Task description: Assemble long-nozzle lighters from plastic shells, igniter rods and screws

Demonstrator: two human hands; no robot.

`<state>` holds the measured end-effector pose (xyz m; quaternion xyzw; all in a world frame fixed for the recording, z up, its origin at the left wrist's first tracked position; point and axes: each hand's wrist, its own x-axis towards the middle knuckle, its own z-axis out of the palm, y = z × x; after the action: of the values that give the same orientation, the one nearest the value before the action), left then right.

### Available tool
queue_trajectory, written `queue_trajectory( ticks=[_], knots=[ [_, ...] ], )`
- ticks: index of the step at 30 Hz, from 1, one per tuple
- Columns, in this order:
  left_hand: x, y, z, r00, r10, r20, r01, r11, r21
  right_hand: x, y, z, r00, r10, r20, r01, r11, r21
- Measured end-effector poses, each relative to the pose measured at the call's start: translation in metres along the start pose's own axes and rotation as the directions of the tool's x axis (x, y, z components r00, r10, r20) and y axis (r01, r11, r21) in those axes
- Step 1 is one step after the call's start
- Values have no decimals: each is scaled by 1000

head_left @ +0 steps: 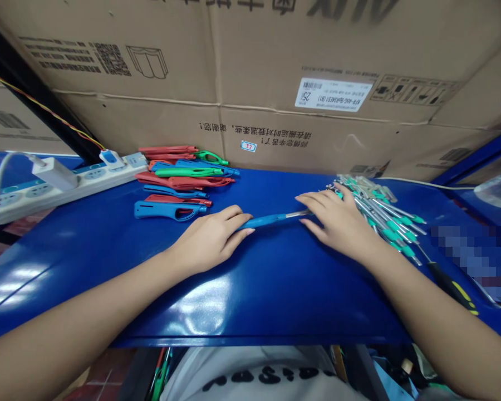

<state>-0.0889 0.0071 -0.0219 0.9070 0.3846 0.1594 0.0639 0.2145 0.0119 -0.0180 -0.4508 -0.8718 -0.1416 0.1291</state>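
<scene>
My left hand (217, 236) is closed around the rear of a slim blue lighter-like handle (267, 220), held over the blue table. A thin metal rod extends from the handle's right end to the fingertips of my right hand (334, 220), which pinch its tip. Beyond my left hand lies a pile of red, green and blue plastic handles (187, 181). Beside and behind my right hand is a heap of metal rods with green and clear ends (388, 217), partly hidden by that hand.
A white power strip (87, 181) with plugs and cables lies at the left. A large cardboard box (254, 72) stands along the back. A black and yellow screwdriver (451, 284) lies right, near my forearm.
</scene>
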Motion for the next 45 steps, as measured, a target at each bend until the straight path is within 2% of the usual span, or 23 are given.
queue_trajectory(
  ticks=[3,6,11,16,23,27,30,34,39,45],
  knots=[
    [1,-2,-1,1000,-17,-7,17,1000,-4,-1,17,2,999,40,-26,-40,999,4],
    [1,-3,-2,1000,-11,-18,12,1000,12,-1,21,-1,998,15,-60,-11,998,62],
    [0,-4,-2,999,27,-28,-26,999,29,2,9,-3,993,-112,-39,117,984,135],
    [0,-6,0,994,91,-63,-88,995,48,2,2,1,978,-202,50,189,962,197],
    [1,-7,4,956,242,-169,-245,970,4,3,-11,-4,962,-244,123,218,957,191],
    [0,-6,5,949,255,-185,-257,966,15,4,-18,-8,961,-234,148,209,964,165],
    [-1,-5,5,960,227,-165,-228,974,12,4,-17,-10,969,-222,110,202,965,168],
    [-3,-1,5,974,167,-154,-179,982,-65,4,-16,-11,977,-214,-15,214,964,159],
    [-3,2,8,983,110,-147,-142,964,-224,3,-16,-5,958,-272,-89,280,956,92],
    [-3,6,8,986,68,-155,-119,928,-352,2,-22,2,930,-319,-184,350,920,173]
  ],
)
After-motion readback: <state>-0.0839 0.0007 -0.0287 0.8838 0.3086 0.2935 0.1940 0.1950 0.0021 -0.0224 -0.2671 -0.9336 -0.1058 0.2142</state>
